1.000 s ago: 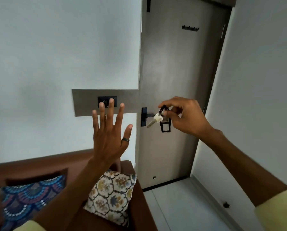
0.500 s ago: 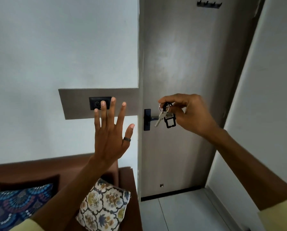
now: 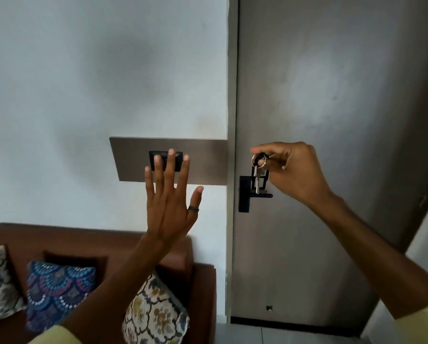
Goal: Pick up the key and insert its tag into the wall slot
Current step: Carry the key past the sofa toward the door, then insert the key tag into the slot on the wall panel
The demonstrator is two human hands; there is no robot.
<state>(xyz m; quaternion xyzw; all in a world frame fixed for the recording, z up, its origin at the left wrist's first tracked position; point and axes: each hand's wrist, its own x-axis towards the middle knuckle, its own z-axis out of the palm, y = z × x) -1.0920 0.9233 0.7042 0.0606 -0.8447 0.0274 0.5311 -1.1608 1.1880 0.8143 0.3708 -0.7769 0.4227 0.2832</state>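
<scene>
My right hand (image 3: 295,170) pinches a metal ring from which a silver key (image 3: 257,181) and a black rectangular tag (image 3: 262,178) hang straight down, in front of the door. The black wall slot (image 3: 178,160) sits in a grey panel (image 3: 208,161) on the white wall, left of the door. My left hand (image 3: 169,197) is raised with fingers spread, its fingertips covering most of the slot; whether they touch it I cannot tell. The key hangs to the right of the slot, at about the same height.
A grey door (image 3: 332,145) with a black handle plate (image 3: 244,194) stands just behind the key. Below the slot a brown sofa (image 3: 198,281) holds several patterned cushions, among them a blue one (image 3: 56,291) and a floral one (image 3: 156,316). Pale floor tiles (image 3: 282,335) lie at the door's foot.
The view has drawn closer to the wall and door. My left hand has risen over the slot. The key now hangs straight down from my right hand instead of swinging slanted.
</scene>
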